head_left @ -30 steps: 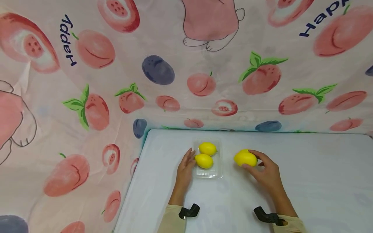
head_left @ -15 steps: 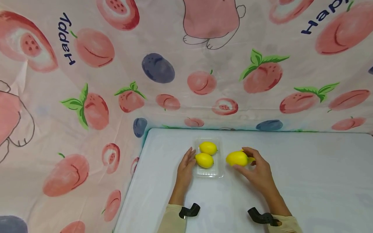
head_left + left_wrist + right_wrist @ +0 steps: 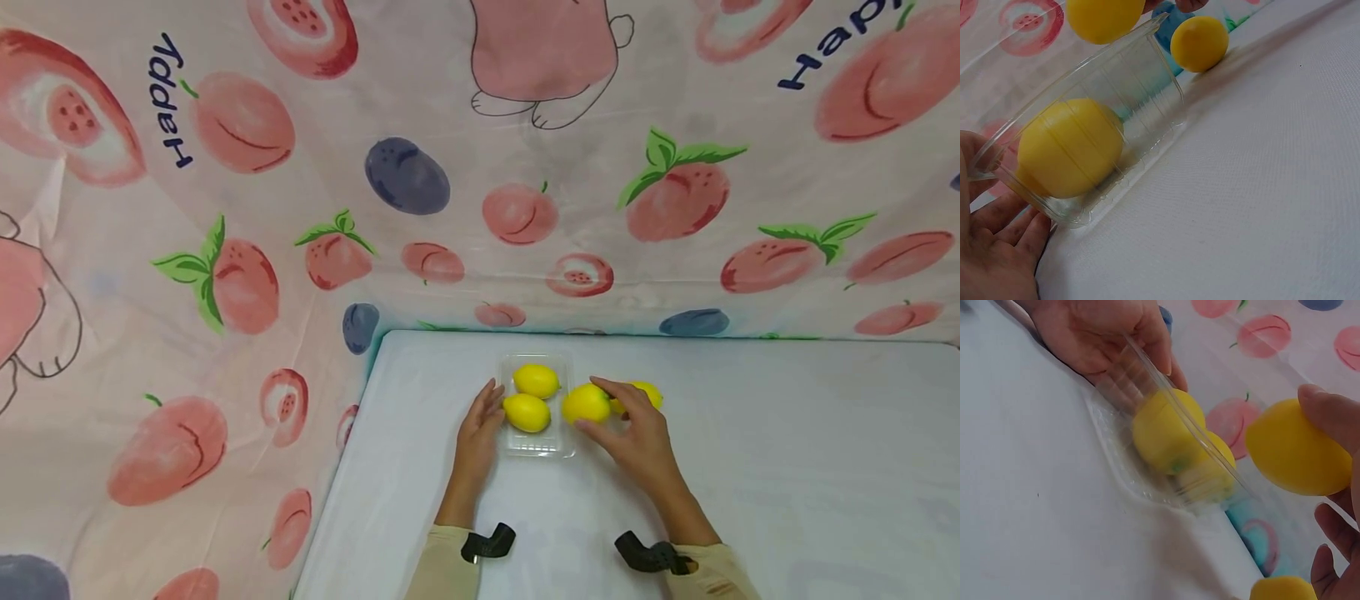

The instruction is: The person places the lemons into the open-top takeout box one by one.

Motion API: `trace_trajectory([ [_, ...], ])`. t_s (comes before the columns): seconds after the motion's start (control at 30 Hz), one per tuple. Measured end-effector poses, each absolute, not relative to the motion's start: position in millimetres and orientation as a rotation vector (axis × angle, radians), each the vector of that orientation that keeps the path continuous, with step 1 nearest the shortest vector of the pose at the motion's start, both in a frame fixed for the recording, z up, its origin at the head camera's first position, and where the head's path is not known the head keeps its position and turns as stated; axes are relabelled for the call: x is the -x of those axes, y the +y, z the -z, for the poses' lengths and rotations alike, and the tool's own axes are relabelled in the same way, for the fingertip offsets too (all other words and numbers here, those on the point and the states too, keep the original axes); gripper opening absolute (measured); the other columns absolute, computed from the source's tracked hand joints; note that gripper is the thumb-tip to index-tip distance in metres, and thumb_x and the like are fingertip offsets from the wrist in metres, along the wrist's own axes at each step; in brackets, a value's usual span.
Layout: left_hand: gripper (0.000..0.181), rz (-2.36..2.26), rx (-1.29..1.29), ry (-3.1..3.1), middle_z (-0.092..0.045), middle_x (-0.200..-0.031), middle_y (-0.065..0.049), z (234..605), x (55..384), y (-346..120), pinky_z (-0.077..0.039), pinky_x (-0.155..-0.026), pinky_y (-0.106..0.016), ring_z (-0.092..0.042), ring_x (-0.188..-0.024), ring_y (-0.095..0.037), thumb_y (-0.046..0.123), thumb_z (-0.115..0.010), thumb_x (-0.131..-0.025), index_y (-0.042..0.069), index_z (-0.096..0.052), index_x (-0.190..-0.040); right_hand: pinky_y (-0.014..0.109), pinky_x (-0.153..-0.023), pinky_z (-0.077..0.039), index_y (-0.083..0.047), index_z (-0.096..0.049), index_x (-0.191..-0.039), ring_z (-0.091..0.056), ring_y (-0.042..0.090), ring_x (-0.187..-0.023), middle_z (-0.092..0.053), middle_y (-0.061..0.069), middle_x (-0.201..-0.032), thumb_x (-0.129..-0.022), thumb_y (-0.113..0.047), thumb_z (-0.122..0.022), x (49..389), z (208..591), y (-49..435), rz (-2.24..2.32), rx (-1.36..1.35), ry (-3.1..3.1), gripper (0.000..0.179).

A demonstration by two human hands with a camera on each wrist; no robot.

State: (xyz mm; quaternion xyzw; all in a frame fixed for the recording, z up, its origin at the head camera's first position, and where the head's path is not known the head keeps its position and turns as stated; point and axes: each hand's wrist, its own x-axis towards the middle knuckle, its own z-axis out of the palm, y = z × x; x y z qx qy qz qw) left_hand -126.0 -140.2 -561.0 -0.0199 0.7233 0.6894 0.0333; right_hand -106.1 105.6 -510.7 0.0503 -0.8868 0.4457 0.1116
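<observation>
The right hand (image 3: pixel 641 437) pinches a lemon (image 3: pixel 585 405) between thumb and fingers, raised just right of the clear plastic tray (image 3: pixel 536 448). The lemon is plump, oval, smooth-skinned and evenly bright yellow. The left hand (image 3: pixel 476 435) rests loosely extended fingers against the tray's left wall. Two matching lemons (image 3: pixel 527 413) sit inside, one farther than the other; another yellow lemon (image 3: pixel 651 394) lies right, partly behind the right hand.

Fruit-printed fabric (image 3: pixel 465 158) rises behind and beside the white table (image 3: pixel 810 458).

Your left hand (image 3: pixel 478 429) touches a clear plastic tray (image 3: pixel 537 448) containing two yellow oval lemons (image 3: pixel 527 413); your right hand (image 3: pixel 643 433) pinches another lemon (image 3: pixel 585 405).
</observation>
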Motion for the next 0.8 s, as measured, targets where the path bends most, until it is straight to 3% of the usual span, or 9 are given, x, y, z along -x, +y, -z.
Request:
trace_trajectory([
  [0.13,0.052,-2.122,0.072,2.230,-0.051,-0.155,-0.001,560.9,126.2,-140.4,-0.035,-0.123,-0.047,-0.046,-0.145,-0.024,0.016,-0.048,-0.106,0.023,-0.042,-0.157,0.055,-0.100,-0.053,-0.018,-0.060,-0.142,-0.053,0.029,-0.128,-0.061,0.009,-0.139,-0.084,-0.032,-0.085,111.4,509.2,97.0,-1.343,-0.174,-2.601,0.065],
  [0.27,0.052,-2.131,0.071,2.228,-0.052,-0.155,-0.002,561.4,126.3,-140.1,-0.035,-0.123,-0.047,-0.047,-0.145,-0.024,0.015,-0.048,-0.105,0.022,-0.042,-0.157,0.058,-0.107,-0.048,-0.017,-0.058,-0.145,-0.050,0.032,-0.131,-0.059,0.011,-0.141,-0.085,-0.031,-0.084,117.2,508.0,88.9,-1.323,-0.204,-2.620,0.066],
  [0.8,0.052,-2.132,0.064,2.222,-0.052,-0.155,-0.002,561.2,125.8,-140.6,-0.034,-0.123,-0.048,-0.047,-0.145,-0.024,0.016,-0.049,-0.105,0.024,-0.043,-0.156,0.052,-0.102,-0.048,-0.014,-0.061,-0.136,-0.052,0.030,-0.119,-0.065,0.010,-0.132,-0.078,-0.037,-0.089,132.7,511.8,70.9,-1.283,-0.118,-2.594,0.068],
])
